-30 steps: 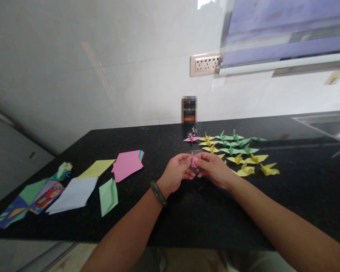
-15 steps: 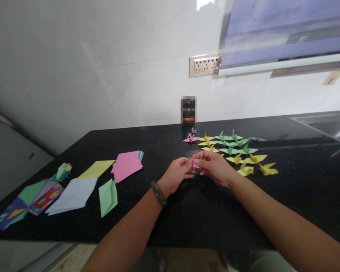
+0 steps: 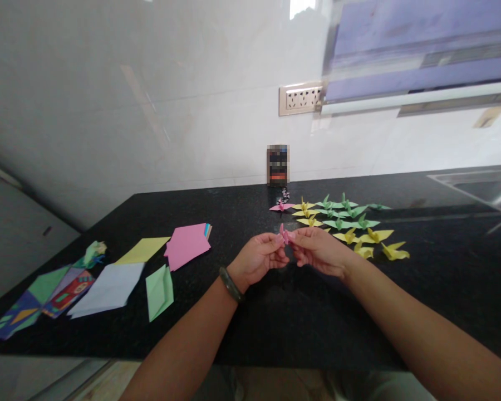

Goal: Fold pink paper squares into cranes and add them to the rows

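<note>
My left hand (image 3: pixel 259 257) and my right hand (image 3: pixel 319 250) meet above the middle of the black counter (image 3: pixel 275 323). Both pinch a small folded pink paper piece (image 3: pixel 284 234) between their fingertips, and most of it is hidden by the fingers. A dark band sits on my left wrist. Just behind my right hand lie rows of finished paper cranes, several yellow (image 3: pixel 394 252) and several green (image 3: pixel 338 223), plus one pink crane (image 3: pixel 281 206) at the left end.
Flat sheets lie to the left: a pink stack (image 3: pixel 187 244), a yellow sheet (image 3: pixel 142 249), a white sheet (image 3: pixel 108 287), a folded green piece (image 3: pixel 159 291) and patterned papers (image 3: pixel 45 292). A small dark box (image 3: pixel 278 164) stands against the wall. A sink edge (image 3: pixel 476 184) shows at the far right.
Both hands have shifted slightly while working the pink piece; its tip now pokes up between the fingertips. Everything on the counter stays where it was.
</note>
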The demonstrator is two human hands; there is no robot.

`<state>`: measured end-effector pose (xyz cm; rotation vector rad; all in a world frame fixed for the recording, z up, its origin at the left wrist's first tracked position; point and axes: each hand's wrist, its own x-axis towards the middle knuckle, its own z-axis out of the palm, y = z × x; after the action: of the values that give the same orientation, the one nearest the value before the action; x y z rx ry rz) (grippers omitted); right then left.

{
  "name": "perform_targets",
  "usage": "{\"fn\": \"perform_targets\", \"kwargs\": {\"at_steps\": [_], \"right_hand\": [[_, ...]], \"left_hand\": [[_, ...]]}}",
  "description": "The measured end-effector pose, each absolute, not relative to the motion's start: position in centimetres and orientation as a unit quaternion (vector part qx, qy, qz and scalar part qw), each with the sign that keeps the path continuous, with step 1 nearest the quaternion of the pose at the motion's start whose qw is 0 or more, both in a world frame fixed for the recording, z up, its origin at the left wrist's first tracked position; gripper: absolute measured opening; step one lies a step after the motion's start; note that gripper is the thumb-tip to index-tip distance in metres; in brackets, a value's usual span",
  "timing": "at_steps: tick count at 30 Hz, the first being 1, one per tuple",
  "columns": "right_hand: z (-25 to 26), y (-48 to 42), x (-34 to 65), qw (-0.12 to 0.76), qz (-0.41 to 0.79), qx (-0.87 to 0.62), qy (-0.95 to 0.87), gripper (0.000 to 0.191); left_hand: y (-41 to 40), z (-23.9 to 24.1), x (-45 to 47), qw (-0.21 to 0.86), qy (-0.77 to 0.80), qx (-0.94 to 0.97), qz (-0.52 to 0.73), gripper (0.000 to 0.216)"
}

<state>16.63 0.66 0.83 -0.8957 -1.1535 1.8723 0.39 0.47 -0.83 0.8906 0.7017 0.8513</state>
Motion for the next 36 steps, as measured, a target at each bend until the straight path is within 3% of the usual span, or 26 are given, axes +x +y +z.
{"fn": "perform_targets", "kwargs": {"at_steps": [8,13,27,36], "right_hand": [[0.7,0.9,16.6,0.349,0.791,-0.309,-0.395,0.014],[0.5,0.6,15.7,0.374,0.841,-0.24,-0.307,0.024],[0.3,-0.1,14.8,0.456,0.808,-0.221,-0.302,0.028],[0.4,-0.3,14.8,0.455,0.811,-0.21,-0.301,0.023]], "left_hand": [[0.0,-0.9,0.4,0.807,0.239,0.408,0.355,0.025],[-0.2,-0.8,0.6,0.813,0.187,0.373,0.406,0.024],[-0.8,-0.5,1.3,0.805,0.17,0.357,0.441,0.023],[-0.8,-0.6,1.3,0.808,0.164,0.354,0.44,0.02]]}}
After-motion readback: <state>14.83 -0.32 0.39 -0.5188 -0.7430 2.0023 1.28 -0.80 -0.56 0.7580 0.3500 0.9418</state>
